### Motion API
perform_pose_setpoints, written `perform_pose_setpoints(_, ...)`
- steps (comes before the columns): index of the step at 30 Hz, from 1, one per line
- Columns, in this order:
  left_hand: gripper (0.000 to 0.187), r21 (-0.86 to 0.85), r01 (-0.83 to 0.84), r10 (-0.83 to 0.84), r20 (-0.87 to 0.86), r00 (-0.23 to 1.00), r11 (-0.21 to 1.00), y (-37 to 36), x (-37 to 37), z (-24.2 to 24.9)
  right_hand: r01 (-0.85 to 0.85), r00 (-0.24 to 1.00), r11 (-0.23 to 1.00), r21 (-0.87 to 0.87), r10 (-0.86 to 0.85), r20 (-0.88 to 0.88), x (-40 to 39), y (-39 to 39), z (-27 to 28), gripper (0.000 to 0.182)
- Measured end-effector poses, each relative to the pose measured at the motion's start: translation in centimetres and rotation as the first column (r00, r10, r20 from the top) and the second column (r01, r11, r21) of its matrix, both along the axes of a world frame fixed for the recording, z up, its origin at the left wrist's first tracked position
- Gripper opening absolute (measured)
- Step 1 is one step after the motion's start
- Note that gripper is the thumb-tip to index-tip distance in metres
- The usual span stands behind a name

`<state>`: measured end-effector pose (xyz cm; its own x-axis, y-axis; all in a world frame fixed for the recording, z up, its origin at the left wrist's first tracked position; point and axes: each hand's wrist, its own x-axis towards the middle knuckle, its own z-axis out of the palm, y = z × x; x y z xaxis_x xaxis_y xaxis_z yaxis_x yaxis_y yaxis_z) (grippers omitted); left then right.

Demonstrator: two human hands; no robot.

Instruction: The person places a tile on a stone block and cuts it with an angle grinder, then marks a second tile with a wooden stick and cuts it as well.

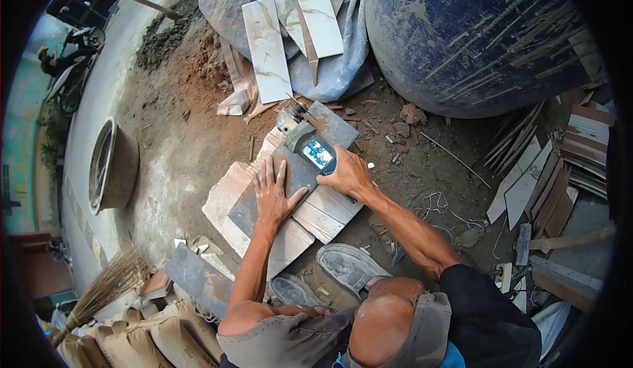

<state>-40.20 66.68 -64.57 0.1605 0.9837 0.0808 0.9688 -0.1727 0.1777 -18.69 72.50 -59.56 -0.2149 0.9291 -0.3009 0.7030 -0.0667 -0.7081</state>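
My right hand (349, 172) is wrapped round the body of an angle grinder (316, 152) with a blue and white label. The grinder's metal head points away from me, over the far part of a grey tile (337, 128). Its disc is hard to make out. My left hand (270, 193) lies flat on the same tile, fingers spread, to the left of the grinder. Beneath the grey tile are pale, dusty slabs (221, 193) on the ground, just beyond my shoes (349, 267).
White veined tile pieces (266, 52) lie on a plastic sheet ahead, beside a large blue drum (475, 45). Tile offcuts (550, 190) are stacked at right. A bucket (122, 164), a twig broom (109, 282) and paper sacks (165, 335) stand at left. A person (56, 58) sits by a motorbike farther off.
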Motion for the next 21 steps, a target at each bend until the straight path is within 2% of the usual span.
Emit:
perform_pose_setpoints(7,0.08,-0.025,0.041,-0.042,-0.039,0.998,0.999,0.0,0.4,-0.1,0.011,1.0,1.0,-0.018,-0.011,-0.024,-1.2,0.4,0.6,0.058)
perform_pose_setpoints(9,0.073,-0.003,0.14,-0.139,0.028,0.99,0.99,-0.2,0.2,-0.7,0.033,0.999,0.999,-0.012,-0.034,-0.034,-1.6,0.4,0.3,0.061)
perform_pose_setpoints(10,0.063,0.08,0.216,-0.226,0.138,0.964,0.973,-0.1,0.2,-0.9,0.041,0.999,0.999,-0.018,-0.041,-0.029,-1.8,0.5,0.2,0.061)
perform_pose_setpoints(11,0.063,0.076,0.218,-0.227,0.14,0.964,0.973,-0.1,0.2,-1.0,0.042,0.999,0.999,-0.023,-0.043,-0.028,-1.9,0.5,0.2,0.061)
perform_pose_setpoints(13,0.057,0.067,0.346,-0.349,0.026,0.937,0.936,0.0,0.1,-1.0,0.046,0.998,0.998,-0.039,-0.047,-0.043,-2.0,0.6,0.2,0.062)
perform_pose_setpoints(21,0.056,0.073,0.338,-0.341,0.03,0.939,0.938,0.0,0.3,-0.7,0.043,0.998,0.998,-0.038,-0.045,-0.038,-2.3,0.9,0.6,0.064)
